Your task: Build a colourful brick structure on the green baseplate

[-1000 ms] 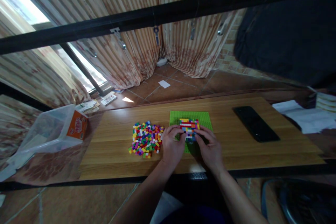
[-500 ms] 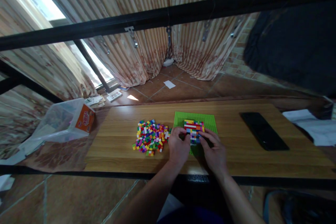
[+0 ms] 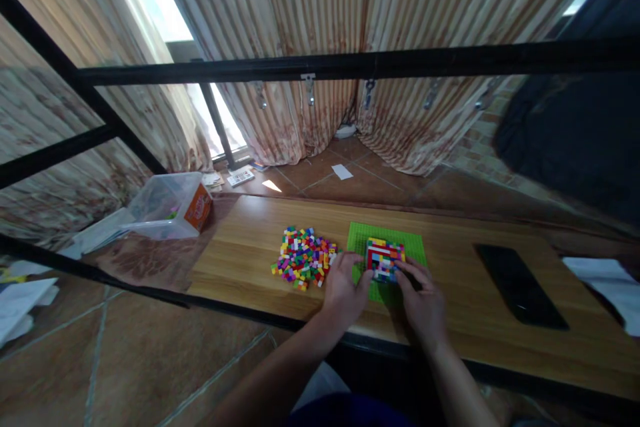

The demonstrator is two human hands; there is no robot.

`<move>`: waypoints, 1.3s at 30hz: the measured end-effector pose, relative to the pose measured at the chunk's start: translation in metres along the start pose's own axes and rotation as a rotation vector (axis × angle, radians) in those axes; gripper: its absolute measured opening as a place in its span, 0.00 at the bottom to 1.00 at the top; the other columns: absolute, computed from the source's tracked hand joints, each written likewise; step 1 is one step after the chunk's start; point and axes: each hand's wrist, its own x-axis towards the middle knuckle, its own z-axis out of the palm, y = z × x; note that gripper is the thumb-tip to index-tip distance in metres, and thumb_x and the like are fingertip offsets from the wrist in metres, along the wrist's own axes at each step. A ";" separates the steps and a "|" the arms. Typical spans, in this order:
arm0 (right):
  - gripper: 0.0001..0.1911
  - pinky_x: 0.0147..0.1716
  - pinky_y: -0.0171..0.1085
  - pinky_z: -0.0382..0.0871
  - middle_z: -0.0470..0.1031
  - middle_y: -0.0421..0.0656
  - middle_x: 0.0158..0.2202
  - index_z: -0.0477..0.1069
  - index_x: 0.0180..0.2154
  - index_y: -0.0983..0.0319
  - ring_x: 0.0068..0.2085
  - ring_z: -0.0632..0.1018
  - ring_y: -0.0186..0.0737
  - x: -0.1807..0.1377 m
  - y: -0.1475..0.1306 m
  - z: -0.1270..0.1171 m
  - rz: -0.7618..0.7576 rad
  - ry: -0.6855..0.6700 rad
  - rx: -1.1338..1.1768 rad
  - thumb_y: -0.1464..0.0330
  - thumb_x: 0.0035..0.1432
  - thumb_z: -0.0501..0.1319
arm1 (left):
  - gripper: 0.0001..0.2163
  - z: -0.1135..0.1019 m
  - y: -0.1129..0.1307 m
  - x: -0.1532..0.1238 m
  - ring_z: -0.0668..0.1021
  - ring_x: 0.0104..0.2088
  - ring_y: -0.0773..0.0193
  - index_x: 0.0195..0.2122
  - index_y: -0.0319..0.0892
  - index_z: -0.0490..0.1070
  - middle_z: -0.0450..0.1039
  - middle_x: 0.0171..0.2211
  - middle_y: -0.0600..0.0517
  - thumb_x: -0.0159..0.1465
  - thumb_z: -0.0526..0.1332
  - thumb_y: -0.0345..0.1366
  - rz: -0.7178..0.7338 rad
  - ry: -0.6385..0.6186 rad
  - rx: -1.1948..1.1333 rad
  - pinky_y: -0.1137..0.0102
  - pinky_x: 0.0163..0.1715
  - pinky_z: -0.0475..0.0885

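Observation:
A low build of multicoloured toy bricks (image 3: 385, 259) sits on a green baseplate (image 3: 414, 241) on the table. At the build's left side is my left hand (image 3: 345, 285), its thumb and index finger apart with no brick visible between them. My right hand (image 3: 424, 297) rests against the right side, thumb and fingertips on the build's edge. The front and right parts of the build are partly covered by my fingers. Just left of my left hand lies a heap of small loose bricks (image 3: 304, 257) in many colours.
A black phone-like slab (image 3: 520, 287) lies on the right of the wooden table (image 3: 240, 240). White papers (image 3: 605, 287) are beyond it. A clear plastic bin (image 3: 167, 203) with an orange label stands at the left. A black metal bar (image 3: 340, 67) crosses in front of the curtains.
The view has shifted and tilted, so the table appears further right. My left thumb and index finger have parted and drawn back slightly from the build; my right hand stays at its right side.

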 end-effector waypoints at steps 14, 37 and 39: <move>0.14 0.46 0.42 0.69 0.77 0.46 0.42 0.75 0.43 0.59 0.43 0.76 0.41 -0.018 -0.065 0.038 -0.377 -0.204 -0.286 0.68 0.63 0.51 | 0.16 -0.086 -0.053 -0.036 0.72 0.50 0.53 0.47 0.44 0.68 0.71 0.50 0.46 0.57 0.62 0.29 0.148 -0.053 0.437 0.54 0.51 0.68; 0.08 0.41 0.35 0.63 0.72 0.44 0.37 0.73 0.35 0.61 0.40 0.73 0.39 0.021 -0.063 0.096 -0.226 -0.600 -0.628 0.73 0.59 0.55 | 0.18 -0.088 -0.072 -0.002 0.70 0.53 0.51 0.51 0.43 0.68 0.68 0.54 0.44 0.62 0.61 0.44 0.199 -0.108 0.534 0.54 0.53 0.63; 0.08 0.40 0.35 0.63 0.72 0.43 0.35 0.72 0.34 0.60 0.39 0.72 0.39 0.018 -0.063 0.098 -0.245 -0.571 -0.596 0.72 0.59 0.54 | 0.17 -0.089 -0.071 -0.002 0.70 0.53 0.51 0.50 0.43 0.68 0.68 0.54 0.43 0.62 0.59 0.44 0.205 -0.106 0.532 0.54 0.53 0.63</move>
